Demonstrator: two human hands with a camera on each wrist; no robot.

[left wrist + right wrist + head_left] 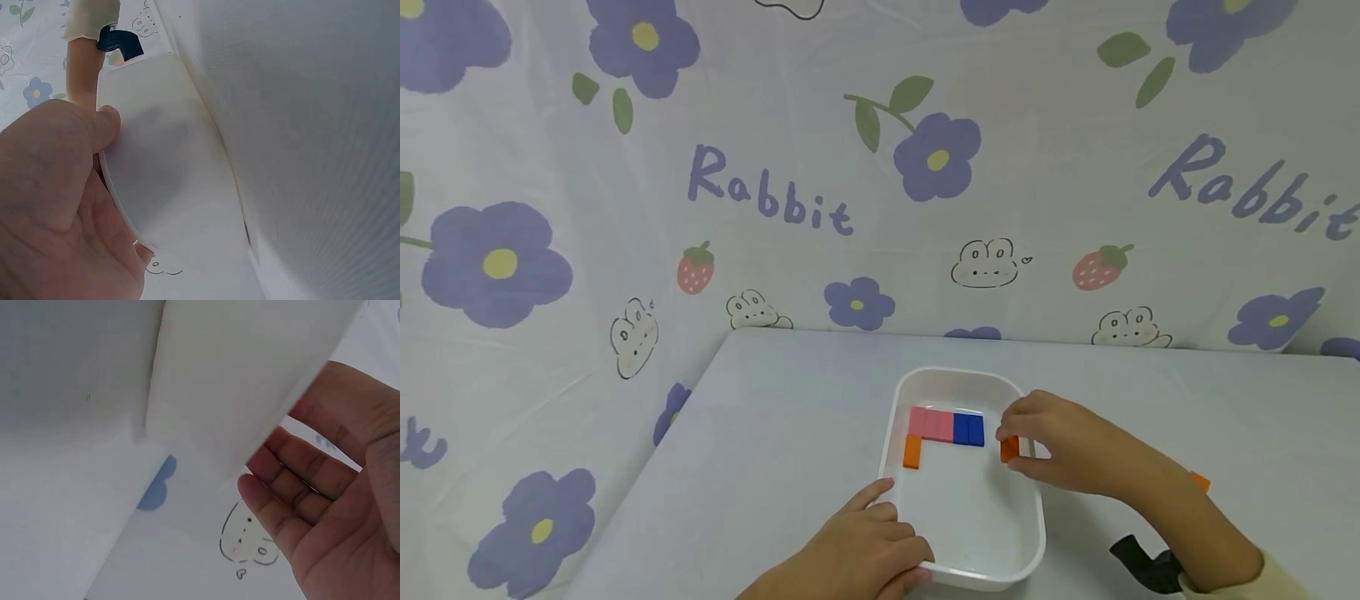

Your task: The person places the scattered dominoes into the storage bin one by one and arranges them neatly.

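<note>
A white plastic tray [966, 533] lies on the table. Inside, pink tiles [932, 423] and blue tiles [968, 429] form a row near the far end, with an orange tile [912, 451] below the row's left end. My right hand [1060, 437] pinches another orange tile [1010, 448] at the tray's right wall. At the near left corner my left hand [868, 550] grips the rim, its thumb [107, 128] and fingers on either side of the tray wall [156, 150]. In the right wrist view the wall hides the held tile.
Partly behind the right forearm, one more orange piece [1201, 481] rests on the white table [790, 417]. A black strap [1142, 565] is at the right wrist. Behind the table hangs a cloth [1030, 167] printed with flowers and rabbits.
</note>
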